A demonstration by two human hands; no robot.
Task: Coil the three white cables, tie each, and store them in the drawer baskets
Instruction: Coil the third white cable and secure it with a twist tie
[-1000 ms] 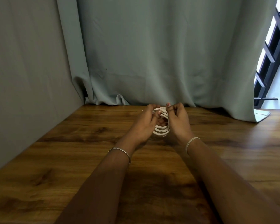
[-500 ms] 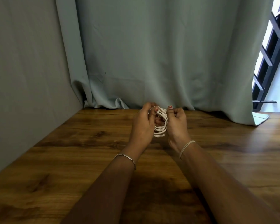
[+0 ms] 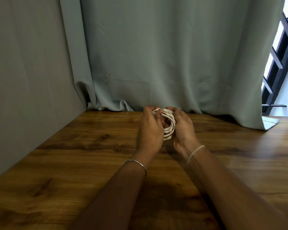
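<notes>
A coiled white cable (image 3: 169, 125) of several loops is held upright between both hands, above the far middle of the wooden table (image 3: 73, 163). My left hand (image 3: 150, 130) grips the coil's left side, its thumb over the top loops. My right hand (image 3: 184, 128) cups the right side with fingers curled over the top. A pale elastic band (image 3: 195, 153) sits around my right wrist. A thin metal bracelet (image 3: 136, 162) circles my left wrist. No other cable and no drawer or basket is in view.
A grey-green curtain (image 3: 156, 55) hangs along the table's back edge, its hem resting on the wood. A grey wall (image 3: 23, 80) bounds the left side. A dark window grille (image 3: 278, 63) stands at the far right.
Both hands have stayed at the same spot while turning the coil. The right hand has rolled palm-in to cup the loops, and the left thumb has shifted over the top.
</notes>
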